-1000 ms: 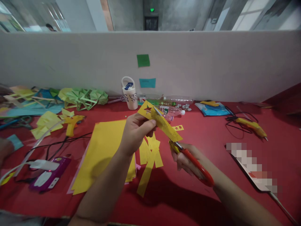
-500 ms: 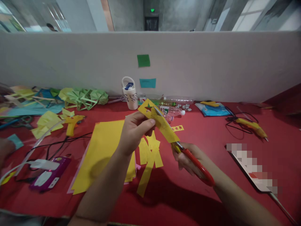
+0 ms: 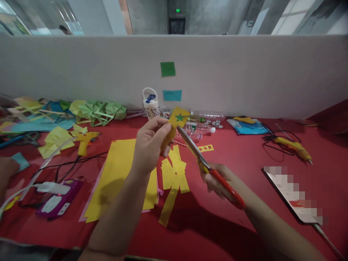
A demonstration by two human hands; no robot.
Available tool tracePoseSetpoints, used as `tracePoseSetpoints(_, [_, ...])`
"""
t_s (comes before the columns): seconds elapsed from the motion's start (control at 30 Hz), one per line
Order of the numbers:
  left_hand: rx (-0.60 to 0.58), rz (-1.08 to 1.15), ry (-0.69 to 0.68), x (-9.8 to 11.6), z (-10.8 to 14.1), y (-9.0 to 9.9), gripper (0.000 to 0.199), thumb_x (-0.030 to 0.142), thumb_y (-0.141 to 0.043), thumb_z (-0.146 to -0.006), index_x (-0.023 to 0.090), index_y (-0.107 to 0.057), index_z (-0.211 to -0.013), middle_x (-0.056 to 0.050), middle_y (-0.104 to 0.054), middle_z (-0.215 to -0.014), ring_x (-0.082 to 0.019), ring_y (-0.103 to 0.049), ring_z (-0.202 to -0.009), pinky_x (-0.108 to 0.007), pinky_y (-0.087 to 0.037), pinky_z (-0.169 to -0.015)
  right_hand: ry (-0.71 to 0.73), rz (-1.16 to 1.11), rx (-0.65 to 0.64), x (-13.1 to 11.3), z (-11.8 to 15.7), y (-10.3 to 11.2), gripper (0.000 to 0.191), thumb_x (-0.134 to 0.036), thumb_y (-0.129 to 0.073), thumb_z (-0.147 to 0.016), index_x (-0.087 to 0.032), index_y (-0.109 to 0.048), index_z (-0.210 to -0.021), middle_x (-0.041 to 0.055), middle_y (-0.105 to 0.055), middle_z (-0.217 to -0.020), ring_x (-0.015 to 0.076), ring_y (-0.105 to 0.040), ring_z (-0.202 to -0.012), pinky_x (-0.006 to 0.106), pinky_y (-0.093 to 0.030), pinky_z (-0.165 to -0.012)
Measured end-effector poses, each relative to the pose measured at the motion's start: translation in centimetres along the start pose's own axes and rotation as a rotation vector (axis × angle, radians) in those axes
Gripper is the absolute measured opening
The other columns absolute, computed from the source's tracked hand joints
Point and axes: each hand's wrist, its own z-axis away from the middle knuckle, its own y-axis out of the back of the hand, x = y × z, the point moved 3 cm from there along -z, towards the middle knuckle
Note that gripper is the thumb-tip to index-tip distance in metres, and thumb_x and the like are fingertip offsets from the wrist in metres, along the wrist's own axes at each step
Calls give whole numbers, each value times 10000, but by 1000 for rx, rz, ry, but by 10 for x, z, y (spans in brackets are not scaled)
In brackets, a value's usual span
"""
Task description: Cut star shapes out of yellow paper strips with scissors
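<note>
Between the thumb and fingers of my left hand (image 3: 150,145) is a piece of yellow paper (image 3: 182,111) with a star-shaped hole. My right hand (image 3: 217,179) grips red-handled scissors (image 3: 227,188) whose blades look closed or nearly so. Their tips end at the lower edge of the held paper; I cannot tell whether they touch it. Beneath the hands, several cut yellow paper strips (image 3: 174,192) lie on the red tabletop (image 3: 217,232). A small strip with star shapes (image 3: 209,148) rests beyond the blades. Left of these sits a stack of yellow sheets (image 3: 114,181).
A white cup (image 3: 152,108) and plastic bottles (image 3: 202,128) stand or lie by the partition. Yellow glue guns (image 3: 85,141) with cords are at left and right. A purple power strip (image 3: 61,199) is front left, a phone (image 3: 293,199) right. Another person's hand (image 3: 8,168) shows far left.
The scissors have come off the long yellow strip, their blades now closer together. My left hand has turned the paper, so the star hole faces me and the rest is bent down behind my fingers.
</note>
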Motion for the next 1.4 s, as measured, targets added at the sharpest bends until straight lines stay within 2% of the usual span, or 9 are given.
tracePoseSetpoints(0.07, [5, -22, -6, 1, 0, 0, 89, 248, -632, -794, 192, -596, -735, 49, -534, -527, -40, -414, -358, -158, -258, -287, 26, 16, 1, 0, 0, 2, 485, -661, -537, -828, -226, -379, -682, -63, -416, -559, 52, -337, -383, 206, -251, -344])
tracePoseSetpoints(0.27, [-25, -63, -24, 5, 2, -1, 99, 219, -660, -758, 180, -601, -689, 58, -498, -514, -20, -341, -351, -175, -260, -324, 110, 68, 3, 1, 0, 5, 450, -605, -548, -858, -222, -387, -687, -42, -462, -591, 69, -356, -442, 212, -258, -374])
tracePoseSetpoints(0.7, [-58, -112, -3, 10, 1, 4, 98, 223, -680, -725, 179, -614, -669, 56, -475, -502, -25, -327, -356, -187, -230, -332, 17, -41, -22, 8, 2, 5, 502, -669, -583, -822, -220, -402, -691, -76, -407, -529, 55, -346, -374, 208, -233, -350])
tracePoseSetpoints(0.83, [-75, -91, 17, 11, 0, 5, 93, 237, -702, -712, 182, -628, -722, 47, -539, -543, -31, -382, -357, -185, -271, -325, 23, -74, -25, 8, 2, 4, 555, -734, -591, -780, -225, -397, -673, -82, -394, -510, 53, -335, -356, 204, -224, -329])
tracePoseSetpoints(0.9, [-71, -42, 33, 8, -2, 7, 140, 296, -690, -739, 196, -636, -820, 37, -585, -592, -49, -443, -369, -189, -305, -324, 44, -97, -16, 7, 3, 4, 574, -763, -572, -772, -226, -400, -664, -88, -382, -508, 49, -320, -340, 207, -249, -329])
tracePoseSetpoints(1.03, [-47, 47, 121, -7, -8, 5, 271, 442, -521, -848, 188, -610, -878, 20, -579, -571, -78, -489, -379, -205, -367, -350, 205, -211, -18, 3, 4, 0, 560, -762, -500, -828, -229, -440, -668, -110, -345, -445, 59, -268, -324, 264, -429, -425])
tracePoseSetpoints(1.13, [-230, -65, 220, -17, -6, -8, 168, 324, -647, -762, 168, -586, -762, 20, -573, -580, -62, -502, -419, -191, -403, -407, 275, -263, -23, 2, 4, -3, 552, -755, -456, -860, -235, -452, -677, -111, -327, -398, 84, -284, -336, 289, -479, -481])
tracePoseSetpoints(1.23, [-412, -92, 161, -13, 5, -22, 175, 298, -698, -732, 177, -574, -705, 46, -523, -583, -53, -482, -463, -190, -425, -454, 260, -236, 20, 1, 4, -5, 553, -753, -474, -853, -235, -441, -663, -117, -326, -386, 73, -266, -321, 284, -480, -474])
tracePoseSetpoints(1.4, [-103, -62, -11, -1, 16, -19, 292, 395, -635, -826, 177, -561, -646, 34, -520, -547, -64, -476, -455, -198, -397, -424, 133, -143, 61, 4, 2, -4, 584, -781, -517, -796, -227, -407, -646, -87, -401, -465, 44, -293, -306, 223, -336, -347])
